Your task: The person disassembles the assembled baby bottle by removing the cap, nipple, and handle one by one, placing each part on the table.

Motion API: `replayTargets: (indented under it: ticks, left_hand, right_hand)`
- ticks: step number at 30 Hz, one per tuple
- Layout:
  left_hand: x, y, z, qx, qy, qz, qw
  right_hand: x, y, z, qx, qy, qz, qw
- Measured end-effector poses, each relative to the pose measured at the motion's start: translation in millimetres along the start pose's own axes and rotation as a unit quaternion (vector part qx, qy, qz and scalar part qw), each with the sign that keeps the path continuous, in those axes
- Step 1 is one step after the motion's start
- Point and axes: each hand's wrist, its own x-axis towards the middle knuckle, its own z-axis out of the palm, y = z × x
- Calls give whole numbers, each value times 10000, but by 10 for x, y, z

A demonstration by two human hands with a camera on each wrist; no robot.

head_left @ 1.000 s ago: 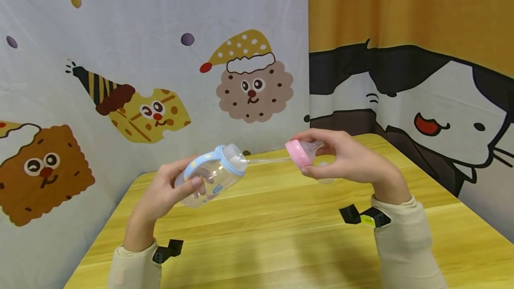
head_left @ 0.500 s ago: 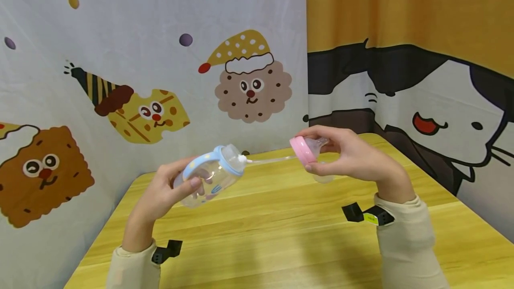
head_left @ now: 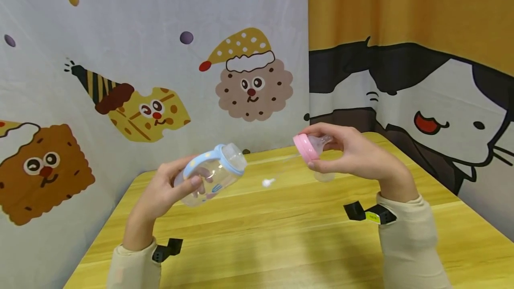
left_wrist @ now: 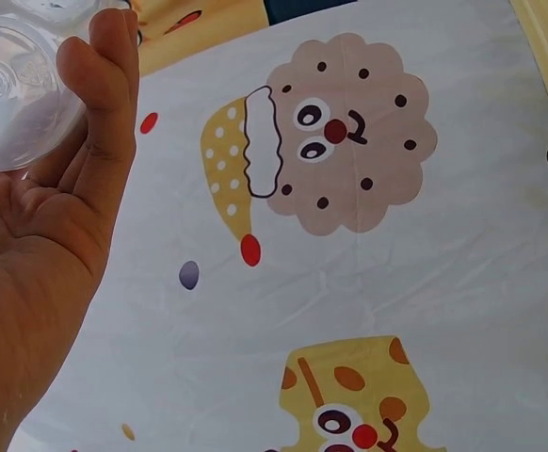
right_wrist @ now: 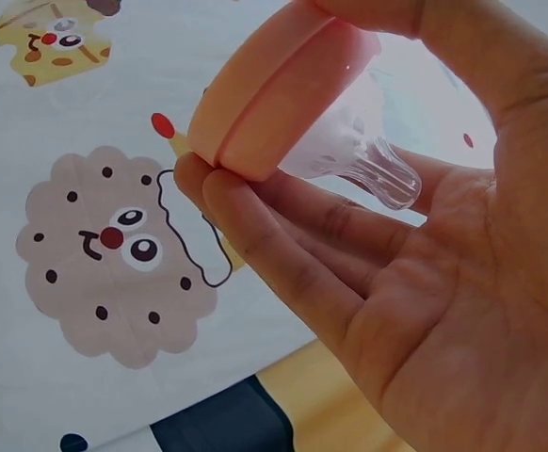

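My left hand (head_left: 158, 195) grips a clear baby bottle (head_left: 217, 179) by its body and light-blue handle (head_left: 202, 159), above the table. The bottle tilts, its uncapped mouth up and to the right. In the left wrist view, the bottle's clear base (left_wrist: 15, 89) shows against the fingers. My right hand (head_left: 355, 153) pinches a pink screw ring (head_left: 306, 148) between thumb and fingers, its clear nipple (right_wrist: 359, 151) facing the palm. A thin clear straw runs from the ring to a white weighted tip (head_left: 267, 182), apart from the bottle's mouth.
A small clear dome-shaped cover (head_left: 324, 177) stands on the wood-grain table (head_left: 249, 235) behind the right hand. Printed cartoon curtains (head_left: 152, 57) rise along the table's far and right sides.
The straw has come out of the bottle's mouth, and its white tip now hangs to the right of it. My right hand has moved slightly right and up; the left hand stays nearly still.
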Motion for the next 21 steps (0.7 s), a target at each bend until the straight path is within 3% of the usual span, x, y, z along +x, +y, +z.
replayTargets:
  ticks: [9,21]
  left_hand:
    - [-1,23,4,-19,-32,-27,10000]
    - [9,14,8,-26,-55,-27,10000]
  right_hand:
    - [-8,72,-18,-248,-62,161,9995]
    - [-14,97,-46,-195,-65,232,9995]
